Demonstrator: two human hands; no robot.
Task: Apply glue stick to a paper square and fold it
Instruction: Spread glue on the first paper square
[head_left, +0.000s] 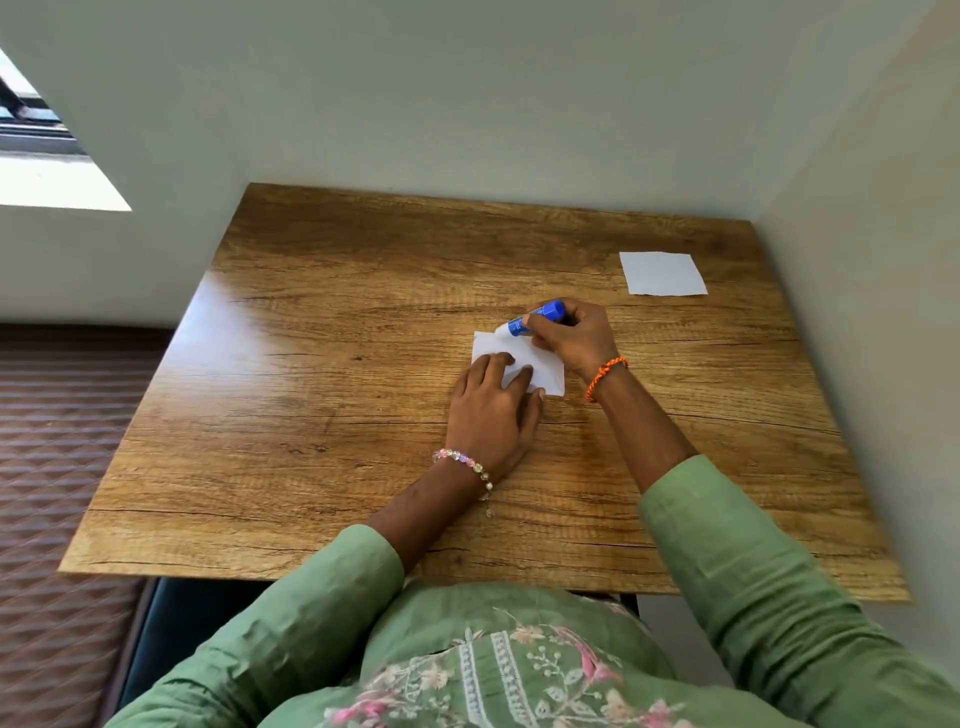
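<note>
Paper square (540, 364) lies flat on the wooden table (363, 364), roughly mid-table, slightly right of centre. All positions below are relative to that square.

Left hand (491, 410) sits on the near-left part of the square, palm down, fingers straight and spread, pressing the sheet flat against the table. Fingertips reach about the middle of the sheet; the heel of the hand is off the paper, on the wood on the near side. It is not curled round anything, just a flat press.

Right hand (574, 338) is at the far-right edge of the square, fingers and thumb wrapped round a blue glue stick (535, 317). The stick is tilted, its blue cap end up and to the right, its white tip pointing down-left and meeting the far edge of the square near the far-left corner. Whether the tip actually touches the paper, I can't tell, too small.

The square shows no fold; the visible part looks flat.

Second white sheet (662, 274) lies well apart from the square, beyond it and to the right, near the table's far-right corner, flat, nothing touching it.

Beaded bracelet (465, 463) on the left wrist, on the near side of the square. Orange thread band (605, 375) on the right wrist, just right of the square. Green sleeves (769, 571) on both arms.
</note>
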